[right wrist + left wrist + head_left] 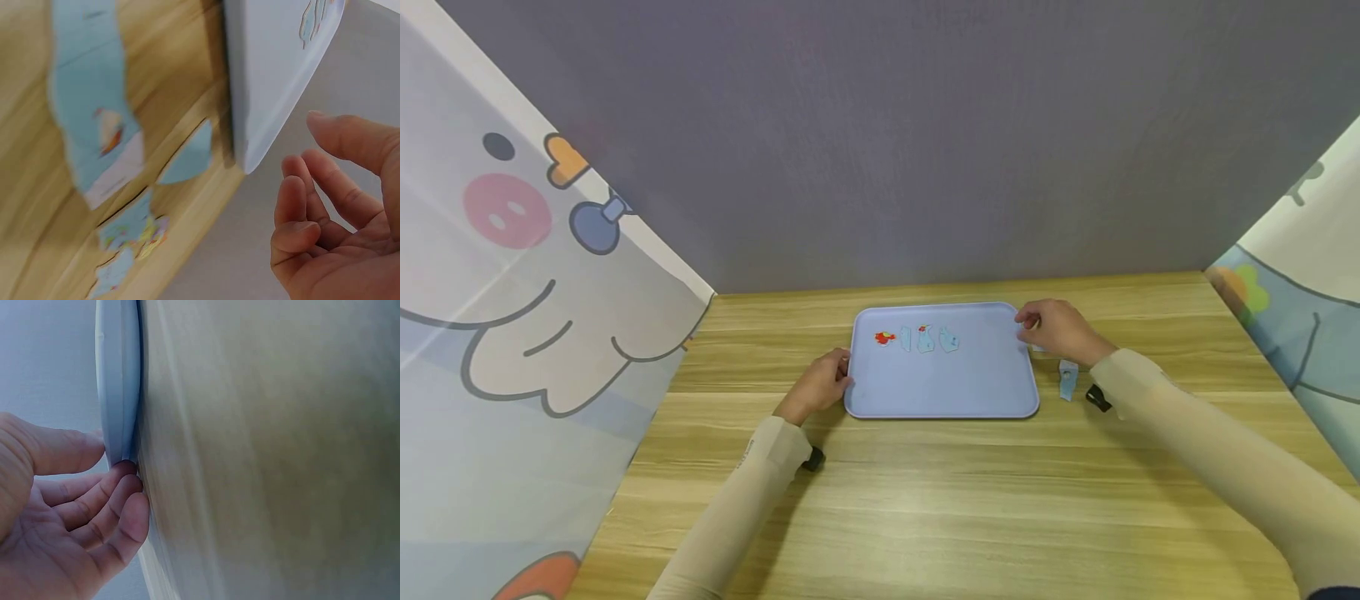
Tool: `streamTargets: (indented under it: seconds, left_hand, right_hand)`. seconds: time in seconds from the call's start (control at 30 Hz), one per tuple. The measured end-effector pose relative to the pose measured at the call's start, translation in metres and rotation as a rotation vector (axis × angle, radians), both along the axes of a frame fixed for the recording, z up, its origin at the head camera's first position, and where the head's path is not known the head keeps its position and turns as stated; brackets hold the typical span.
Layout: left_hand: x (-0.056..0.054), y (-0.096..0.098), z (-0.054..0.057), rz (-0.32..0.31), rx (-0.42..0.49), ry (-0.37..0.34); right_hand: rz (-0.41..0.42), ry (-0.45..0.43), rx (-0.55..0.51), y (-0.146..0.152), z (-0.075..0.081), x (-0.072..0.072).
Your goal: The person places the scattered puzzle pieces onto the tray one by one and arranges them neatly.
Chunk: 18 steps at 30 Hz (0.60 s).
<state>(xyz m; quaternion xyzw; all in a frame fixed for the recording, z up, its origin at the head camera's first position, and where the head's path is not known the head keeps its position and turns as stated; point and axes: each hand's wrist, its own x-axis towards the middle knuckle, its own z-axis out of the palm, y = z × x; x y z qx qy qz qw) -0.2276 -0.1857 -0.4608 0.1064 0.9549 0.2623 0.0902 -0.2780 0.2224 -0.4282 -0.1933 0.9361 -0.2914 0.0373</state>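
Note:
My left hand (820, 385) is at the left edge of a pale blue tray (940, 387). In the left wrist view its thumb lies at the tray's rim (119, 381) and its curled fingertips reach the underside, pinching it. Beside the upper right corner is my right hand (1060, 329), thumb and fingers parted with nothing between them. In the right wrist view a gap shows between its fingers (294, 200) and the tray. Toward the tray's upper left lie a red puzzle-like piece (884, 338) and several light blue ones (925, 342) in a row.
On the wooden table (925, 500), right of the tray, lies a long light blue piece (94, 100) with several smaller pieces (128, 225) nearby. A grey wall (925, 150) stands behind, and a cartoon-printed panel (512, 333) on the left. Black wrist devices (1098, 398) sit beneath both cuffs.

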Motion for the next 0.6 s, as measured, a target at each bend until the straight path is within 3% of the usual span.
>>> streamTargets:
  seconds: [0.3, 0.6]
  left_hand:
    - [0.001, 0.0, 0.0, -0.013, 0.009, 0.024]
    - [0.002, -0.001, 0.0, -0.025, 0.016, 0.047]
  right_hand:
    - [-0.025, -0.016, 0.016, 0.027, -0.003, 0.011]
    - [-0.034, -0.086, 0.029, 0.048, -0.016, 0.022]
